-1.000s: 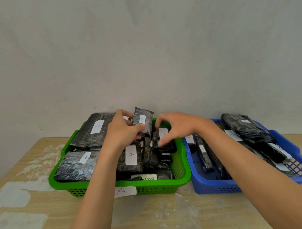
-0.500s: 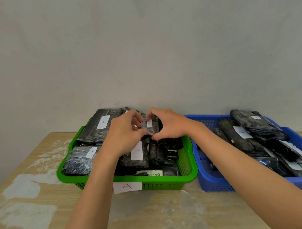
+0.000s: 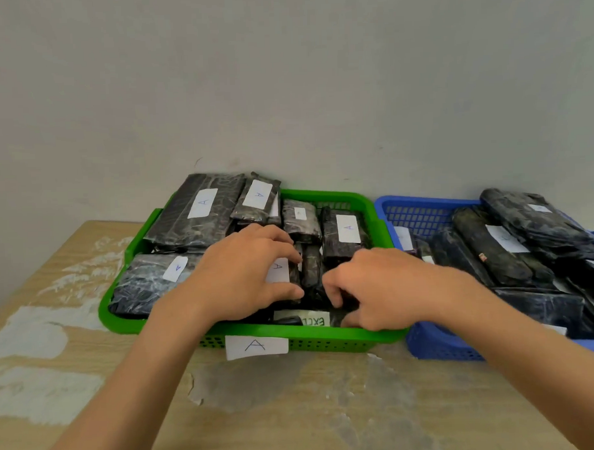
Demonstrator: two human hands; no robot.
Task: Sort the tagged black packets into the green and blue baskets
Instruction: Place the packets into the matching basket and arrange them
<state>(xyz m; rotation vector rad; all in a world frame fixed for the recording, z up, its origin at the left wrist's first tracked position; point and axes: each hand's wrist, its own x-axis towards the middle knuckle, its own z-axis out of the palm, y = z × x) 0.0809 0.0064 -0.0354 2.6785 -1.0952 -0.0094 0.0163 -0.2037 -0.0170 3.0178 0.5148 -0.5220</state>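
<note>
The green basket, tagged "A" on its front, is full of black packets with white "A" tags. Both my hands are down in its front middle. My left hand curls over a black packet tagged A, thumb and fingers on either side of it. My right hand has its fingers bent down beside a narrow black packet that stands between the two hands; its grip is hidden. A small tagged packet lies just behind my fingers. The blue basket to the right holds several more black packets.
Both baskets stand side by side against a plain wall on a worn wooden table. A paper slip with writing lies in the front of the green basket. The blue basket runs past the right edge of the view.
The small packet my left hand held up now lies in the green basket. Both hands have dropped toward the basket's front, onto other packets.
</note>
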